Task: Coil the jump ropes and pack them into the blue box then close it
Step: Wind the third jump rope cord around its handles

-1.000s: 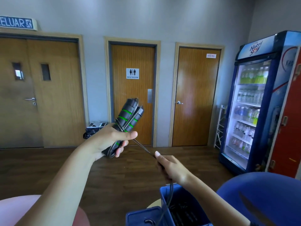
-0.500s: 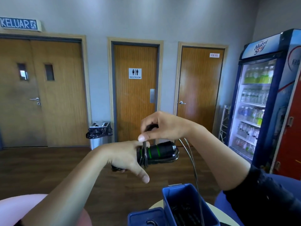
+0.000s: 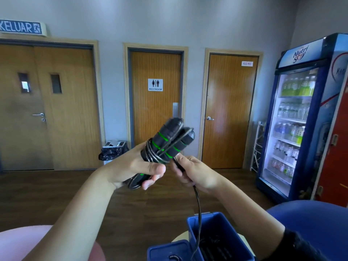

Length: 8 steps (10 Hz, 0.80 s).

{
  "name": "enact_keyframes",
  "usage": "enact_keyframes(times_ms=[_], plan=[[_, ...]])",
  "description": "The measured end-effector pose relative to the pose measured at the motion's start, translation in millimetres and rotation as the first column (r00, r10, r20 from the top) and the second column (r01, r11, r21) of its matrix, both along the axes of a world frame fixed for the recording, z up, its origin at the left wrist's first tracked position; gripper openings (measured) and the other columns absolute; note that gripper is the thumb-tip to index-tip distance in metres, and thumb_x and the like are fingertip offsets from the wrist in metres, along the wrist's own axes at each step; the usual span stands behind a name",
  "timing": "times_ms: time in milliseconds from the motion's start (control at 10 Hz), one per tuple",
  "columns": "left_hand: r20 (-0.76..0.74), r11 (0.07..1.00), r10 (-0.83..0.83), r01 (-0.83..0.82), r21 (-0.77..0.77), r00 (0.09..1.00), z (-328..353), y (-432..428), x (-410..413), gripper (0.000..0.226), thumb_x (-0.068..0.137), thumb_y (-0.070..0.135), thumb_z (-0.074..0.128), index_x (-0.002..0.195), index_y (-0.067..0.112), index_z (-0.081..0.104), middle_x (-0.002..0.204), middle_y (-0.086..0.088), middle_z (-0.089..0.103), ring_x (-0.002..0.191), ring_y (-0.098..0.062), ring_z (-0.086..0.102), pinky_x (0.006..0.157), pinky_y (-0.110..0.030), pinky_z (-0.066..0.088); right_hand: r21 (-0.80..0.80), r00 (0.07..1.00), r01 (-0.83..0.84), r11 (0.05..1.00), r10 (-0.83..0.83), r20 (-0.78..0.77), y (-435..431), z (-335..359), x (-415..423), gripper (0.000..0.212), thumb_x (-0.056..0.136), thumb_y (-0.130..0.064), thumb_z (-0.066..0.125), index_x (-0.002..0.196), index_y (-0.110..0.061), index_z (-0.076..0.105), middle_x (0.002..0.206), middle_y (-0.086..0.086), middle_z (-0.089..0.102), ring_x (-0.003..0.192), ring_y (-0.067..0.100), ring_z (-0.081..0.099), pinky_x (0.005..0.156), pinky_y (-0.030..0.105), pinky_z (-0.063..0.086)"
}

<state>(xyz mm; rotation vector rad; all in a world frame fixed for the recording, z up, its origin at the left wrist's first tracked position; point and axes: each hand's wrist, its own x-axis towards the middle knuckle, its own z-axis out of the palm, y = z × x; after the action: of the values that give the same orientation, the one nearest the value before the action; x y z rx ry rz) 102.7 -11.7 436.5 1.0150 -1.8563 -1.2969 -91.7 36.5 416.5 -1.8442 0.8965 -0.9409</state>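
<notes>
Your left hand (image 3: 135, 166) grips the handles (image 3: 165, 144), and your right hand (image 3: 195, 174) pinches the rope (image 3: 198, 204). Let it go loose and the loops may slide off.

light: bright, even, soft across the room
glow: fridge (image 3: 293, 129) lit inside, brightest patch
sheen: pale wash on double door (image 3: 62, 119), wall (image 3: 169, 19)
shadows: faint, soft-edged
blur: slight on jump rope (image 3: 165, 144), left hand (image 3: 135, 166), right hand (image 3: 195, 174)
edges: wide-angle bend, door frames (image 3: 203, 110) bow
</notes>
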Motion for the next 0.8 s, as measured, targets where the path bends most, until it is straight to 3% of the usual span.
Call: enact_keyframes(times_ms=[100,200,300,400,500,600,700,800], plan=[[-0.114,1.000,0.003,-0.005,-0.019,0.993,1,14,-7,0.025,0.090,-0.006,0.057,0.101,0.014,0.047,0.042,0.018,0.059,0.037,0.007,0.055,0.038,-0.009,0.041,0.007,0.994,0.094,0.996,-0.093,-0.055,3,1,-1,0.057,0.100,-0.052,0.022,0.060,-0.015,0.042,0.049,-0.001,0.026,0.043,0.012,0.020,0.040,0.018,0.021],[-0.110,0.998,0.062,-0.064,-0.019,0.992,3,15,-7,0.019,0.091,-0.004,0.057,0.099,0.009,0.045,0.038,0.010,0.057,0.031,0.000,0.053,0.033,-0.012,0.039,0.023,0.965,0.211,0.977,-0.205,-0.162,4,1,-3,0.057,0.099,-0.055,0.023,0.062,-0.016,0.044,0.045,-0.007,0.032,0.038,0.009,0.027,0.039,0.019,0.027],[-0.132,0.992,0.120,-0.124,-0.023,0.984,8,11,-3,0.020,0.088,0.004,0.064,0.097,0.006,0.047,0.048,0.001,0.058,0.030,-0.003,0.051,0.032,-0.014,0.039,0.064,0.917,0.329,0.942,-0.302,-0.260,5,1,-6,0.054,0.098,-0.056,0.030,0.067,-0.016,0.048,0.047,-0.007,0.037,0.037,0.007,0.032,0.038,0.020,0.033],[-0.106,0.984,0.169,-0.173,-0.033,0.980,13,8,6,0.049,0.070,0.025,0.082,0.100,0.005,0.049,0.061,-0.010,0.051,0.032,-0.013,0.047,0.036,-0.020,0.039,0.049,0.834,0.446,0.894,-0.394,-0.386,7,3,-7,0.054,0.096,-0.058,0.035,0.068,-0.016,0.053,0.053,-0.003,0.043,0.039,0.007,0.037,0.040,0.018,0.035],[0.019,0.981,0.190,-0.189,-0.035,0.982,10,7,6,0.052,0.061,0.028,0.087,0.093,0.010,0.051,0.054,-0.007,0.053,0.034,-0.017,0.044,0.038,-0.024,0.039,-0.214,0.751,0.446,0.869,-0.494,-0.438,15,13,-7,0.053,0.097,-0.052,0.040,0.072,-0.010,0.061,0.059,-0.001,0.055,0.052,0.011,0.051,0.054,0.022,0.043],[0.274,0.976,0.218,-0.209,-0.061,0.937,8,11,-6,0.051,0.069,0.024,0.086,0.106,0.018,0.050,0.054,-0.004,0.056,0.032,-0.011,0.045,0.036,-0.022,0.038,-0.588,0.651,0.199,0.784,-0.555,-0.519,29,32,4,0.042,0.097,-0.046,0.045,0.077,-0.014,0.064,0.062,-0.003,0.059,0.056,0.012,0.055,0.055,0.028,0.045],[0.555,0.992,0.113,-0.061,-0.112,0.824,10,17,-18,0.071,0.069,0.029,0.085,0.128,0.025,0.045,0.059,-0.001,0.058,0.040,-0.010,0.050,0.045,-0.025,0.044,-0.745,0.534,-0.071,0.663,-0.606,-0.590,34,59,12,0.033,0.095,-0.039,0.049,0.077,-0.017,0.066,0.058,-0.011,0.049,0.054,0.009,0.048,0.053,0.028,0.041],[0.736,0.977,-0.039,0.181,-0.114,0.676,15,29,-21,0.093,0.068,0.038,0.085,0.142,0.028,0.029,0.060,0.004,0.066,0.048,-0.011,0.053,0.053,-0.024,0.046,-0.657,0.703,-0.193,0.728,-0.365,-0.611,24,80,10,0.013,0.090,-0.025,0.064,0.081,-0.016,0.067,0.061,-0.016,0.055,0.055,0.003,0.053,0.059,0.022,0.043]])
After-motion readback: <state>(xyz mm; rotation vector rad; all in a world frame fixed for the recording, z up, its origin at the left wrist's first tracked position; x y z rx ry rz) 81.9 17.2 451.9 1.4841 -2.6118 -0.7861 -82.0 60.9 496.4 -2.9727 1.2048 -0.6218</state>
